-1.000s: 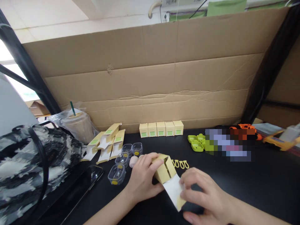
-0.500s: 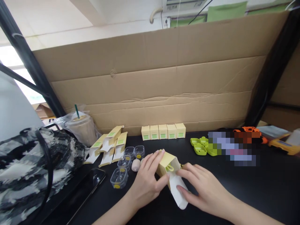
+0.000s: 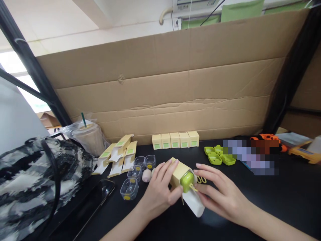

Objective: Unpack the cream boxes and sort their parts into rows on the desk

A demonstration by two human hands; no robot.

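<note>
My left hand [image 3: 162, 190] is closed around a small cream carton [image 3: 179, 168] lying on its side, its white flap [image 3: 194, 202] folded down toward me. A shiny, rounded green object [image 3: 187, 182] fills the carton's mouth and sticks partly out. From it runs a pale yellow cord [image 3: 192, 187], pinched in the fingertips of my right hand [image 3: 223, 195]. Just behind those fingers, yellow loops [image 3: 201, 180] show; what they belong to is hidden. Left of my left hand are a pale pink rounded piece [image 3: 146, 175] and several clear plastic cups [image 3: 129, 190] with yellow stickers.
Closed cartons [image 3: 175, 140] stand in a row at the back. Opened cartons [image 3: 121, 155] lie on the left, near a bagged drink cup [image 3: 90, 139] and a phone [image 3: 82, 207]. Green cases [image 3: 215, 158] and an orange item [image 3: 268, 139] sit on the right.
The green object has come out to the carton's mouth, where only a yellow loop showed inside before. My right fingers have moved from the flap to the cord.
</note>
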